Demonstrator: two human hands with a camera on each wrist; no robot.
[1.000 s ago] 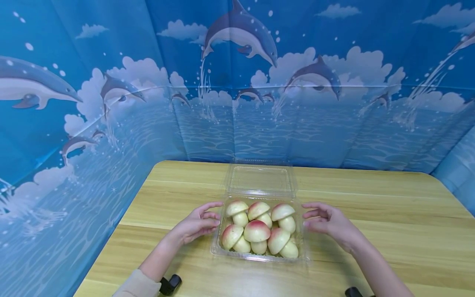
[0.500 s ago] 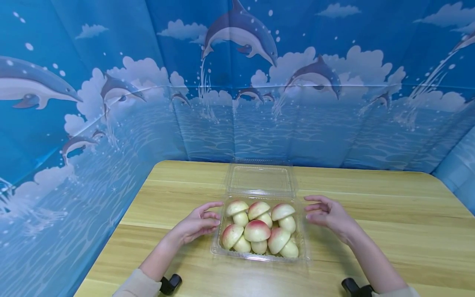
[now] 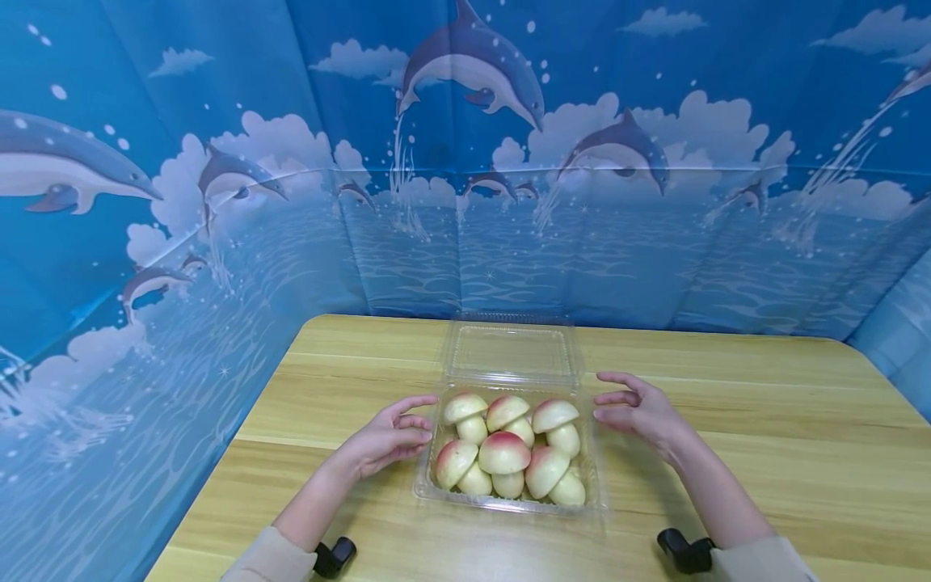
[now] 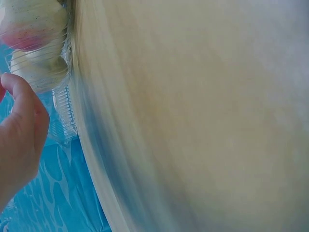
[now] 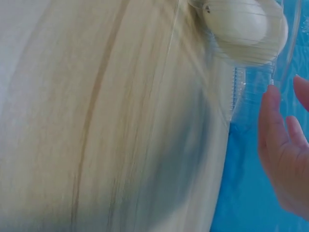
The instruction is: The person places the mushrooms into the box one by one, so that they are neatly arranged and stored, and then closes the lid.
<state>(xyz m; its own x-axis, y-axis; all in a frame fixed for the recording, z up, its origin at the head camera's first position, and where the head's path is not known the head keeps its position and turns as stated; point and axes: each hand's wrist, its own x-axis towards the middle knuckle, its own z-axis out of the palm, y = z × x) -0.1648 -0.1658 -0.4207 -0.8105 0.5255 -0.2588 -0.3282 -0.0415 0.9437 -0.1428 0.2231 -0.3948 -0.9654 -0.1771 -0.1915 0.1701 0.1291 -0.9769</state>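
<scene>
A clear plastic clamshell box (image 3: 510, 504) lies on the table with its lid (image 3: 511, 353) folded back, away from me. Inside sit several pale, mushroom-shaped buns (image 3: 504, 453) with pink-tinged caps, in two rows. My left hand (image 3: 385, 438) is beside the box's left wall, fingers loosely bent and fingertips right at the rim. On the other side, my right hand (image 3: 640, 411) hovers near the box's back right corner, its fingers relaxed and nothing in them. Both wrist views show the box wall with buns (image 4: 36, 29) behind it.
The wooden table (image 3: 764, 420) reaches out on both sides of the box. Behind and to the left hangs a blue curtain (image 3: 407, 267) printed with dolphins. A black wrist device (image 3: 334, 558) is at each forearm.
My right hand has moved away from me along the box's right side, toward the lid hinge. The left hand, the box and the buns have stayed in place.
</scene>
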